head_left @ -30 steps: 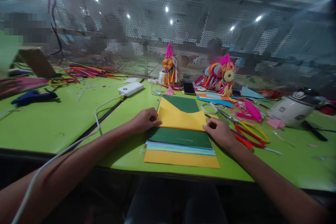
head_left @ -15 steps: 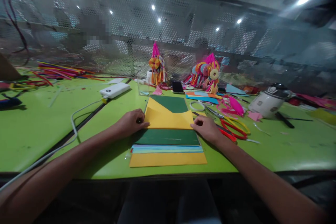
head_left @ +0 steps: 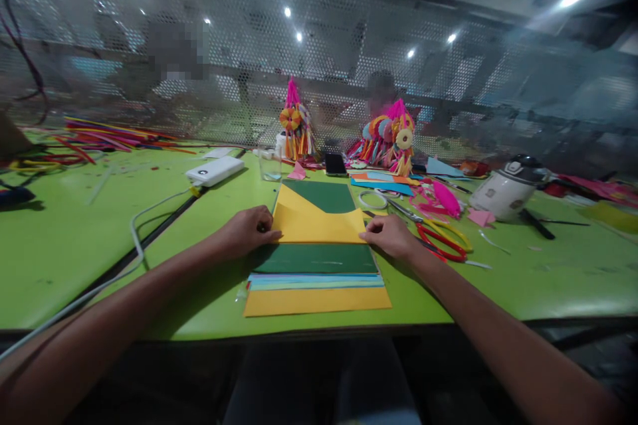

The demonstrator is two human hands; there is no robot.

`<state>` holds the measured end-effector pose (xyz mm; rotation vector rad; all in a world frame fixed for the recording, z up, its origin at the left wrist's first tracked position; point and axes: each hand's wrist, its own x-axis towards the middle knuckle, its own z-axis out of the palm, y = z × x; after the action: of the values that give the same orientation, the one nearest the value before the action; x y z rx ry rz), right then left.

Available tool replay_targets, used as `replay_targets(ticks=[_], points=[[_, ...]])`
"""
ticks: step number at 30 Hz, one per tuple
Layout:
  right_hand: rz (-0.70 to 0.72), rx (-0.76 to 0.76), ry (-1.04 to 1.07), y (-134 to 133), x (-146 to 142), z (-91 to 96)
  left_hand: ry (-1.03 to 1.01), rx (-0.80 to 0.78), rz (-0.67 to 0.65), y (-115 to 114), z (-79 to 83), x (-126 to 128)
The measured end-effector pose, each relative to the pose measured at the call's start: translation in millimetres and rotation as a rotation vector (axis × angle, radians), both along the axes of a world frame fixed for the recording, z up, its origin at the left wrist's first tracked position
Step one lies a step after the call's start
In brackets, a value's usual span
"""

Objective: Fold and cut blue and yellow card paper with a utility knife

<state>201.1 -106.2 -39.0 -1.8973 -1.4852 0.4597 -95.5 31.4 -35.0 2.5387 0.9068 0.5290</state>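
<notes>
A yellow sheet of paper (head_left: 319, 224) lies across a dark green sheet (head_left: 319, 259), its upper edge dipping in the middle. My left hand (head_left: 252, 232) pinches the yellow sheet's left edge between thumb and fingers. On the opposite edge, my right hand (head_left: 391, 236) has its fingers closed on the same sheet. Below the green sheet, nearer to me, are light blue and pale green paper strips (head_left: 314, 281) and an orange-yellow paper strip (head_left: 319, 302).
Scissors with red and yellow handles (head_left: 443, 239) lie right of my right hand. A white power bank (head_left: 215, 171) with a cable is at left. Behind are a clear cup (head_left: 270, 166), a phone (head_left: 335, 164) and tasselled paper ornaments (head_left: 399, 136). A white kettle-like jug (head_left: 506, 189) stands at right.
Both hands keep hold of the yellow sheet in nearly the same position. The whole view has shifted slightly.
</notes>
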Motion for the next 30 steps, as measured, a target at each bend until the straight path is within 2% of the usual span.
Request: replay_targets(ticks=[6, 12, 30], points=[[0.013, 0.019, 0.011, 1.8, 1.6, -2.3, 0.009, -0.056, 0.051, -0.2, 0.9, 1.1], [0.004, -0.023, 0.013, 1.6, 0.9, 0.9, -0.011, -0.071, 0.069, 0.0, 0.0, 0.7], [0.002, -0.011, -0.035, 4.2, 0.8, -3.1, 0.012, -0.083, 0.062, 0.3, -0.2, 0.4]])
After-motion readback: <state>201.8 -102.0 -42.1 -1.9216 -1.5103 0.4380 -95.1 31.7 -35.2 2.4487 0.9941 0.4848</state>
